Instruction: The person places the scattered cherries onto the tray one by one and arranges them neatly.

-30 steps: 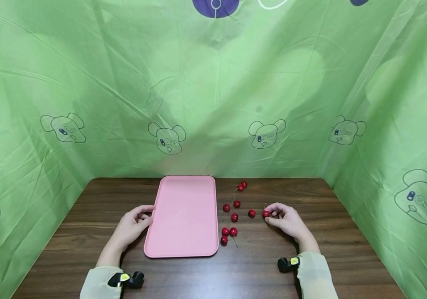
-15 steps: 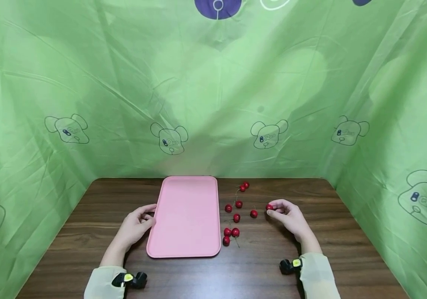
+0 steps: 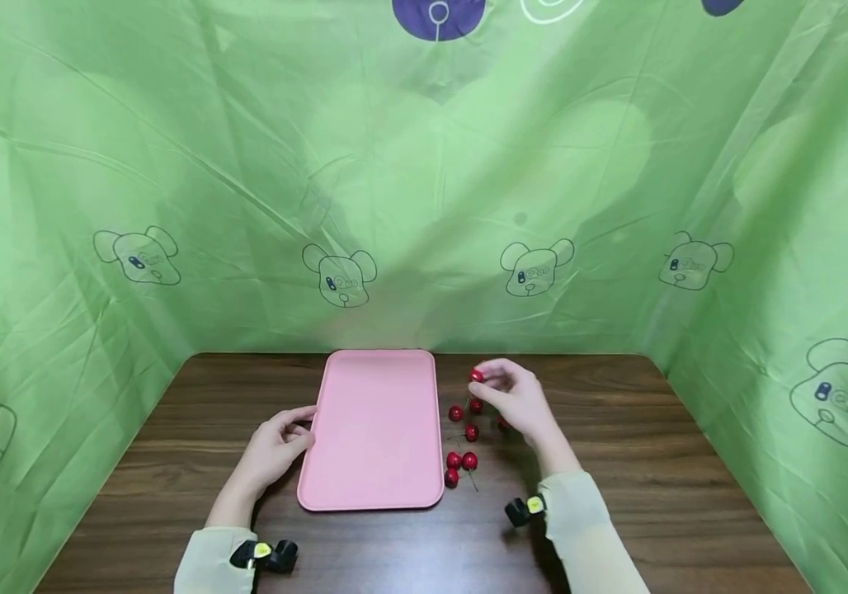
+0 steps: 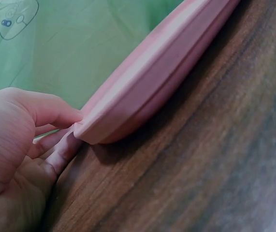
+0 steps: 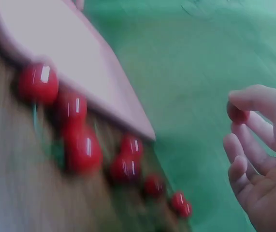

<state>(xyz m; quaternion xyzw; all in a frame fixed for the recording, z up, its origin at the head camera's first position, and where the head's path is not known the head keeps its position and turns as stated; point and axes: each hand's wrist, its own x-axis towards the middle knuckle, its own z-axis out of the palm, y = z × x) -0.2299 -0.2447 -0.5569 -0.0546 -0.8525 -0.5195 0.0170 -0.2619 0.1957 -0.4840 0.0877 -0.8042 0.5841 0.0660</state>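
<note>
A pink tray (image 3: 372, 429) lies flat on the dark wooden table (image 3: 617, 495). My left hand (image 3: 279, 445) holds its left rim, thumb on top and fingers under the edge (image 4: 65, 140). My right hand (image 3: 509, 396) hovers above the table just right of the tray and pinches one red cherry (image 3: 476, 375) between thumb and fingertips (image 5: 238, 115). Several more red cherries (image 3: 461, 460) with thin stems lie scattered on the table beside the tray's right edge (image 5: 79, 145), under and in front of that hand.
Green printed cloth (image 3: 424, 181) walls off the table at the back and on both sides. Bare wood shows to the right of the cherries and along the near edge.
My right hand lifted a cherry off the table at the right and carried it left and up, towards the tray. The left hand stayed on the tray's rim.
</note>
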